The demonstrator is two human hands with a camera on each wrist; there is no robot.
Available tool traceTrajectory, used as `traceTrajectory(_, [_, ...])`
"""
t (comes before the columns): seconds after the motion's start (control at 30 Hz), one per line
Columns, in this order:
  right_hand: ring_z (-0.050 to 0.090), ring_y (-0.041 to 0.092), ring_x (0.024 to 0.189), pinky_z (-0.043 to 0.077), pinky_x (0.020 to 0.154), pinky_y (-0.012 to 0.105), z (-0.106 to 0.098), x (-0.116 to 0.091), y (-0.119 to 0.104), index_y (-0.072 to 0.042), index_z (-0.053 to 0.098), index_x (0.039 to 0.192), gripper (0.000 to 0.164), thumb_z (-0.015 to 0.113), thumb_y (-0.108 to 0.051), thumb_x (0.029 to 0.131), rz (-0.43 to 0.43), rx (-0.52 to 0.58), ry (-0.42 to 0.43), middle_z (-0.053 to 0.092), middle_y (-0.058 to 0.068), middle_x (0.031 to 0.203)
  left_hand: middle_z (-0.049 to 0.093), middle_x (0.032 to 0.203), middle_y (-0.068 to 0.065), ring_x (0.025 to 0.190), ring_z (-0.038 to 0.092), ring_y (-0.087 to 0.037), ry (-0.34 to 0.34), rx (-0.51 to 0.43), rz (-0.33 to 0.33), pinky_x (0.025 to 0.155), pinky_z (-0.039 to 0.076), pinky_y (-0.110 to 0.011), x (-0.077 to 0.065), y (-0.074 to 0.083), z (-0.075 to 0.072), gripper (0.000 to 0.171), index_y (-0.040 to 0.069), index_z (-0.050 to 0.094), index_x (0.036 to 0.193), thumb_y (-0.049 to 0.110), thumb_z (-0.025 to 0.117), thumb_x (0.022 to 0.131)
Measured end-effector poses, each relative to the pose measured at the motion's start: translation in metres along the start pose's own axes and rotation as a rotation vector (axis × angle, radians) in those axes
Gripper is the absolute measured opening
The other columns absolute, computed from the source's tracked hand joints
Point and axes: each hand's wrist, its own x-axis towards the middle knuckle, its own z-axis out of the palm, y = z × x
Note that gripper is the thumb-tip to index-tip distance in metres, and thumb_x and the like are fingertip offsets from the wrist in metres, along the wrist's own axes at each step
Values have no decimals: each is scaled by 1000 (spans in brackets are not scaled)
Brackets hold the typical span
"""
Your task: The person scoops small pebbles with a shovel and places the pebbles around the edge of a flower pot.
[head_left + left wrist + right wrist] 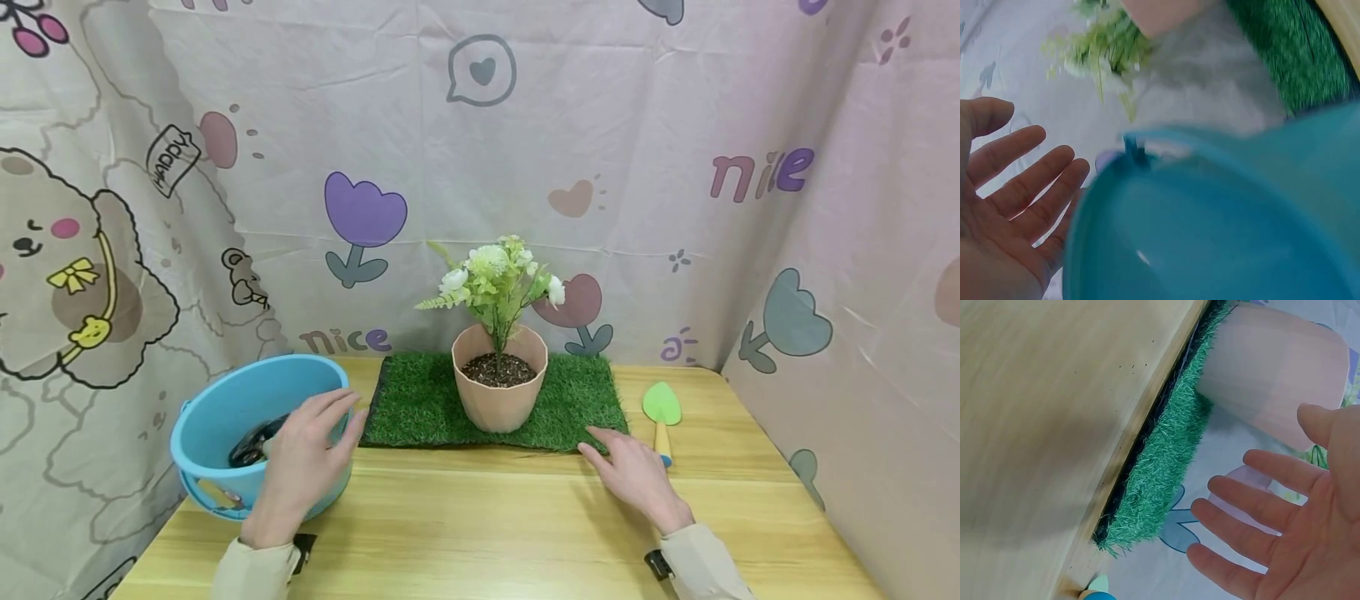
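A pinkish flowerpot [498, 404] with dark soil and a plant of white flowers [491, 279] stands on a green artificial grass mat [420, 400]. My left hand [307, 450] is over the near right side of a blue bucket [217, 400], its fingers spread and holding nothing. Inside the bucket lies something dark and shiny, partly hidden by that hand. My right hand [633, 475] hovers by the mat's near right corner, fingers extended and empty. To its right lies a small trowel [662, 408] with a green blade and yellow handle.
The wooden table [480, 533] carries all these things. A patterned cloth [465, 150] hangs behind and along both sides. The bucket's handle [210, 500] hangs down at its front. A few dark specks [1132, 365] lie on the tabletop before the mat.
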Motion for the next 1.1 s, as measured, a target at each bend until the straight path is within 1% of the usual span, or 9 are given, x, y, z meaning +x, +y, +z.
traceTrajectory(0.23, [61, 40, 116, 47, 94, 58, 0, 1, 2, -11, 59, 136, 53, 53, -47, 97, 13, 2, -3, 62, 16, 133, 69, 114, -18, 107, 61, -39, 38, 28, -91, 90, 45, -55, -1, -21, -24, 29, 2, 73, 111, 10, 73, 83])
traceTrajectory(0.4, [62, 39, 114, 50, 90, 57, -1, 1, 4, -12, 57, 138, 54, 55, -46, 96, 26, 12, -29, 61, 16, 134, 69, 111, -20, 105, 60, -41, 36, 53, -115, 89, 44, -54, -6, -38, -41, 25, 0, 74, 107, 10, 72, 84])
traceTrajectory(0.53, [62, 40, 115, 51, 89, 57, -1, 2, 9, -10, 58, 137, 55, 55, -47, 96, 21, 10, -29, 61, 17, 134, 67, 112, -23, 106, 58, -43, 19, 40, -151, 89, 42, -57, -14, -58, -54, 24, -2, 73, 107, 11, 69, 88])
traceTrajectory(0.7, [58, 44, 118, 49, 91, 61, -4, 1, 13, -8, 58, 136, 53, 56, -42, 96, 18, -6, -33, 55, 23, 138, 64, 116, -25, 110, 54, -47, -55, 43, -198, 88, 40, -60, -21, -84, -63, 25, -3, 71, 108, 14, 67, 90])
traceTrajectory(0.8, [56, 46, 119, 46, 93, 63, -7, 1, 13, -7, 58, 135, 51, 57, -39, 96, 17, -7, -29, 53, 25, 139, 61, 122, -28, 116, 50, -50, -125, 44, -245, 90, 37, -64, -23, -98, -68, 27, -4, 69, 111, 16, 63, 93])
traceTrajectory(0.9, [57, 46, 119, 46, 93, 63, -10, 1, 13, -7, 59, 135, 49, 58, -38, 96, 13, -3, -26, 53, 25, 138, 54, 130, -34, 131, 36, -55, -193, 27, -317, 99, 28, -71, -25, -110, -72, 32, -6, 65, 119, 13, 54, 96])
traceTrajectory(1.0, [57, 45, 119, 46, 93, 63, -11, 0, 13, -7, 59, 135, 49, 58, -38, 96, 12, 0, -35, 53, 25, 138, 42, 139, -39, 142, 17, -56, -237, -4, -394, 106, 11, -76, -25, -120, -75, 38, -8, 58, 128, 11, 46, 97])
traceTrajectory(1.03, [57, 44, 119, 46, 94, 63, -11, 0, 13, -8, 59, 134, 49, 57, -39, 97, 14, 0, -37, 54, 24, 138, 37, 143, -40, 144, 12, -55, -242, -17, -417, 106, 9, -77, -24, -123, -75, 40, -8, 55, 131, 12, 45, 98])
traceTrajectory(1.1, [58, 43, 118, 46, 94, 62, -12, 0, 14, -8, 59, 134, 49, 57, -40, 97, 19, -1, -39, 55, 23, 138, 30, 148, -39, 141, 13, -59, -247, -28, -462, 103, 10, -78, -22, -127, -76, 44, -8, 51, 137, 14, 44, 99])
